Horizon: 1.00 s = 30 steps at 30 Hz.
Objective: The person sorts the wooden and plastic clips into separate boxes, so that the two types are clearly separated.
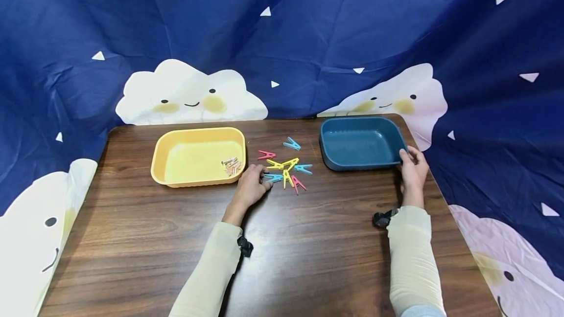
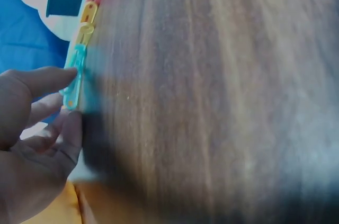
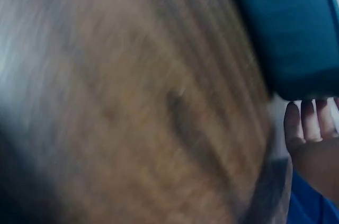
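Note:
My left hand (image 1: 251, 186) is at the table beside the yellow bin. In the left wrist view, its thumb and fingers stand on either side of the near end of a blue clothespin (image 2: 76, 75), a fingertip overlapping it. That clothespin (image 1: 274, 178) lies at the left of a loose group: yellow clothespins (image 1: 287, 178), pink clothespins (image 1: 297, 184) and other blue clothespins (image 1: 303, 169). My right hand (image 1: 414, 168) holds the near right corner of the dark blue bin (image 1: 361, 166), thumb over the rim and fingers at the outside.
Inside the yellow bin (image 1: 198, 131), small wood-coloured pegs (image 1: 232, 166) are heaped in the near right corner. A brown wooden table (image 1: 308, 238) carries everything. Behind it hangs a blue curtain (image 1: 299, 38) with cloud faces.

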### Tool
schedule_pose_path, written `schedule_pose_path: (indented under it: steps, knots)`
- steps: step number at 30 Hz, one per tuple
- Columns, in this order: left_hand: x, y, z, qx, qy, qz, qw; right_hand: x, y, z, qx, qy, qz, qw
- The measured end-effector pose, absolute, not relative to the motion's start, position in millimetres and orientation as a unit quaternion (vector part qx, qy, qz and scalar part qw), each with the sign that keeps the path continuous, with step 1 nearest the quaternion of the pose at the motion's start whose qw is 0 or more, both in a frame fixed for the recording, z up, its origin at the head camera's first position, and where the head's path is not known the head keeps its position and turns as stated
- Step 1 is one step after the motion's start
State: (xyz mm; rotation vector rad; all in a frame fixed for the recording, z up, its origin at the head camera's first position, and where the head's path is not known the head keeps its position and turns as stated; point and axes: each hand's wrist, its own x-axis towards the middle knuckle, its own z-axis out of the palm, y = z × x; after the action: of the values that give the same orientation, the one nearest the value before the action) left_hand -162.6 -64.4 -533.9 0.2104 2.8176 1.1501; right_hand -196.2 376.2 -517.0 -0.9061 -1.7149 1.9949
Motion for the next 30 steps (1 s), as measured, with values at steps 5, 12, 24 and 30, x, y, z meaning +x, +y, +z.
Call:
schedule_pose_path:
  steps: [5, 12, 24, 30]
  knots:
    - [-161.4, -67.5, -535.2, 0.057, 0.915, 0.398, 0.040, -193.7, 383.8, -523.7, -0.282, -0.562, 0.759, 0.170]
    - [-160.8, -67.9, -538.9, 0.055, 0.900, 0.431, 0.015, -188.8, 386.4, -527.8, -0.240, -0.544, 0.787, 0.165]
    - [-158.7, -64.3, -541.4, 0.048, 0.867, 0.495, -0.017, -185.8, 388.9, -539.4, -0.208, -0.533, 0.794, 0.207]
    - [-158.6, -61.2, -537.2, 0.040, 0.860, 0.509, -0.015, -185.0, 387.0, -540.9, -0.208, -0.522, 0.802, 0.203]
